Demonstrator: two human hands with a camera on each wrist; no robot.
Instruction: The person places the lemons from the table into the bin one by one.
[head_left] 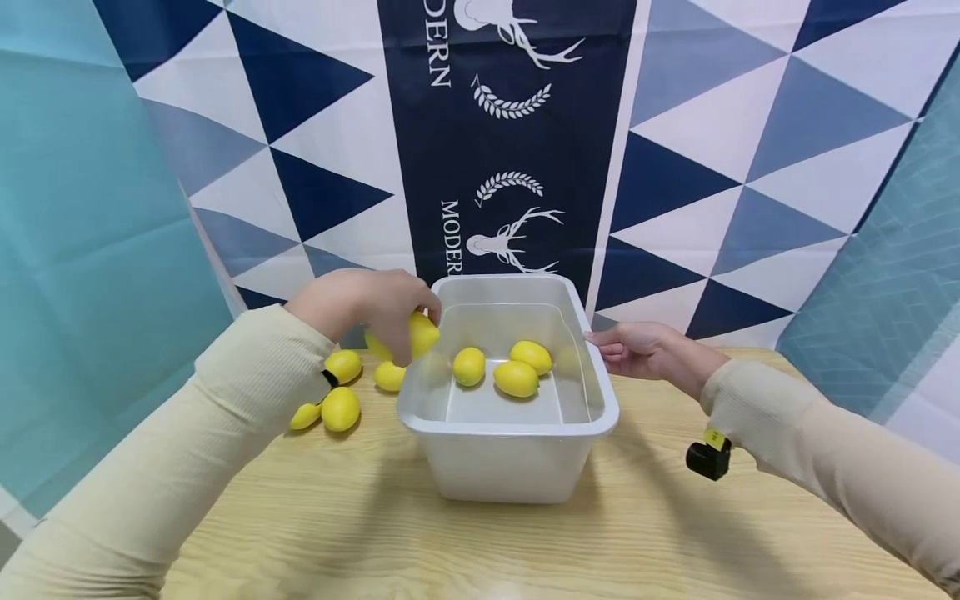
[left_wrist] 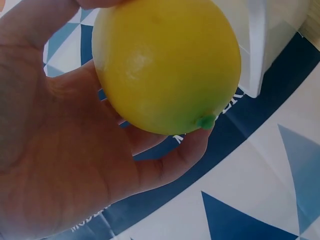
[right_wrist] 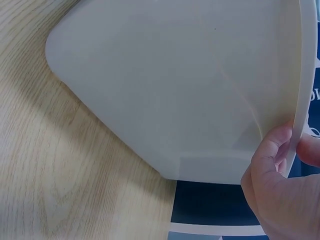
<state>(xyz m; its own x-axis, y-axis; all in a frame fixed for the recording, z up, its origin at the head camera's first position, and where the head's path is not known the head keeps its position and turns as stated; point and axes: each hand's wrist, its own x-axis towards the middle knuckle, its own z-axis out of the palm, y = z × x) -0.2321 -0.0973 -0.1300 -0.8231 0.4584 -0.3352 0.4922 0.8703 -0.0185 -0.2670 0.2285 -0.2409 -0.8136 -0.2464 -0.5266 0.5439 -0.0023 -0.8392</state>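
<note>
My left hand (head_left: 378,308) grips a yellow lemon (head_left: 423,335) just beside the left rim of a light grey plastic bin (head_left: 510,467). Seen from the left wrist, the lemon (left_wrist: 170,65) has a green stem nub, and fingers curl behind it. On the other side, my right hand (head_left: 645,348) holds the bin's right rim. The right wrist view shows its fingers (right_wrist: 270,150) bent under the rim, with the thumb over it. Inside the bin, three lemons (head_left: 516,379) lie on the floor, two of them side by side.
Several more lemons (head_left: 341,409) lie on the wooden table (head_left: 322,517) left of the bin, partly behind the left forearm. A patterned blue and white cloth (head_left: 502,142) hangs close behind the bin. A small black camera (head_left: 708,460) hangs below the right wrist.
</note>
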